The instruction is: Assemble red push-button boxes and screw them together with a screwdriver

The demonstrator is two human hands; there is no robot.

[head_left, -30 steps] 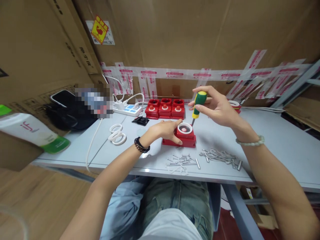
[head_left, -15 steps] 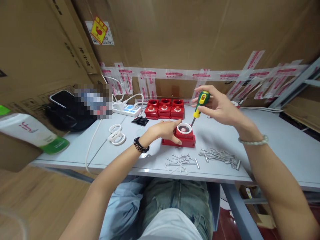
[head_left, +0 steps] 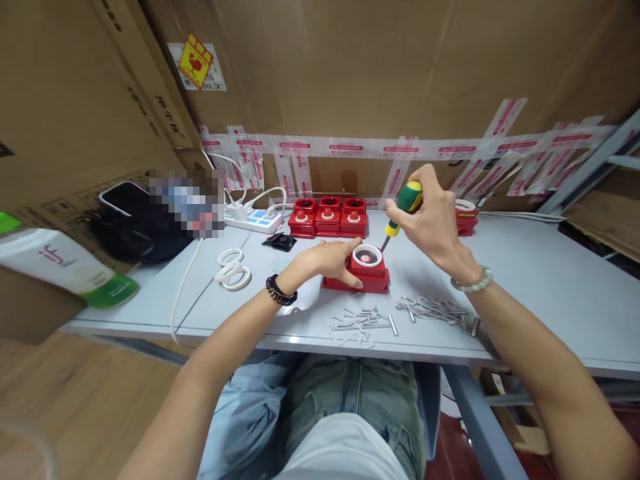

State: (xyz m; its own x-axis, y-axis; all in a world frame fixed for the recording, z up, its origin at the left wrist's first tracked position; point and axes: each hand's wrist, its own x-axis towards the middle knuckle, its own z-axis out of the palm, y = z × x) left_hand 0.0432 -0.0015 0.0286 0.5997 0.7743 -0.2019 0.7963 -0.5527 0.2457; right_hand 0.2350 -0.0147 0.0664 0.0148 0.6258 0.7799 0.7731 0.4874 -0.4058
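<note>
A red housing with a white ring [head_left: 368,275] on top rests on the table before me. My left hand [head_left: 340,262] grips its left side, thumb along the front and fingers over the back. In my right hand [head_left: 429,217] is a green and yellow screwdriver [head_left: 409,199], held by its handle and tilted. Its shaft points down to the right rear edge of the housing, close beside the white ring; what the tip touches is too small to tell. Loose screws [head_left: 363,319] lie in front of the housing, and a pile of metal parts [head_left: 440,312] lies to their right.
Three red units [head_left: 328,219] stand at the back beside a white power strip [head_left: 257,219]. Another red unit [head_left: 466,219] is behind my right hand. White rings [head_left: 233,270] and black packets [head_left: 280,241] lie left. A white-green tube [head_left: 65,263] is at far left.
My right hand has turned about the screwdriver handle and its wrist has shifted left, uncovering the red unit behind. My left hand and the housing keep their place.
</note>
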